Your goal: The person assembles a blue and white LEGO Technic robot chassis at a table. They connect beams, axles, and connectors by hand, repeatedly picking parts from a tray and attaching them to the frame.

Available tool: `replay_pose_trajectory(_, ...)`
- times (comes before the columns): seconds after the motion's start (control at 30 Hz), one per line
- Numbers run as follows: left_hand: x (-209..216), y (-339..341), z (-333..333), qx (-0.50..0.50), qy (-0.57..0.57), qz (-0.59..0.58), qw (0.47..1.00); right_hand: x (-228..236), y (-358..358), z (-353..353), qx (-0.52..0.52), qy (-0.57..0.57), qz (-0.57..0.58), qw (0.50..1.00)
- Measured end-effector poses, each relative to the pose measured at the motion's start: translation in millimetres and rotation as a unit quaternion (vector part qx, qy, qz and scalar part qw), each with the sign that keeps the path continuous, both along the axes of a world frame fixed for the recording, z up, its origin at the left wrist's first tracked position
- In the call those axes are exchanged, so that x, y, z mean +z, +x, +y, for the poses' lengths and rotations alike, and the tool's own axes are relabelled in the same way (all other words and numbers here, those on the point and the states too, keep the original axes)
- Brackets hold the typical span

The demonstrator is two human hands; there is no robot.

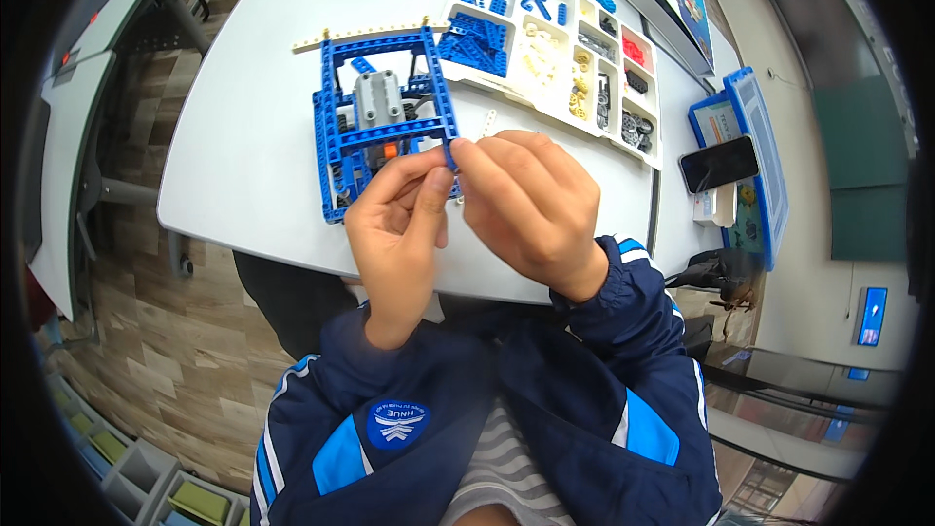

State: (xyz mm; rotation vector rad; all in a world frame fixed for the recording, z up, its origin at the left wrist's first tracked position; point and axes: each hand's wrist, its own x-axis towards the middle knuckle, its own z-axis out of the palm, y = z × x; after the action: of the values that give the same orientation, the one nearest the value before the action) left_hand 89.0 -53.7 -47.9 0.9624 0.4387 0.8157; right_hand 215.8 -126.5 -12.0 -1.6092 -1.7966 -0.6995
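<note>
A model of blue studded building beams (390, 131) stands on the white table. It has a grey motor block (378, 99) in its middle and a cream beam (312, 42) across its far end. At its near right corner, my left hand (397, 224) is closed, with thumb and forefinger pinched at a short blue beam (452, 156). My right hand (536, 200) is closed on the same spot from the right, fingertips against that beam. The fingers hide most of the beam's lower end, and any small part between them cannot be made out.
A white sorting tray (536, 102) of blue, cream, red, grey and black parts lies beyond my right hand. At the right are a blue-edged plastic bin (769, 175), a black phone (719, 165) and a printed box (667, 0). The table's near edge (292, 238) curves before me.
</note>
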Motion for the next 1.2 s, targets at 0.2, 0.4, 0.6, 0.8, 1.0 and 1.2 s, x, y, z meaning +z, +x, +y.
replay_pose_trajectory(0.2,-2,1,0,-0.001,0.034,0.014,0.999,1,-9,-4,-0.028,0.002,0.078,0.997)
replay_pose_trajectory(0.4,2,0,7,-0.059,-0.12,0.002,0.991,-5,-10,-1,0.003,0.006,0.246,0.969)
replay_pose_trajectory(0.6,0,2,10,-0.136,-0.219,-0.09,0.962,-12,-14,-2,-0.002,0.021,0.239,0.971)
replay_pose_trajectory(0.8,-2,4,9,-0.146,-0.267,-0.126,0.944,-11,-12,2,-0.004,0.031,0.168,0.985)
replay_pose_trajectory(1.0,0,0,5,-0.123,-0.229,-0.079,0.962,-6,16,-21,-0.032,-0.056,0.293,0.954)
replay_pose_trajectory(1.2,0,-10,-13,-0.046,-0.028,0.022,0.998,-45,53,-29,-0.102,-0.161,0.285,0.939)
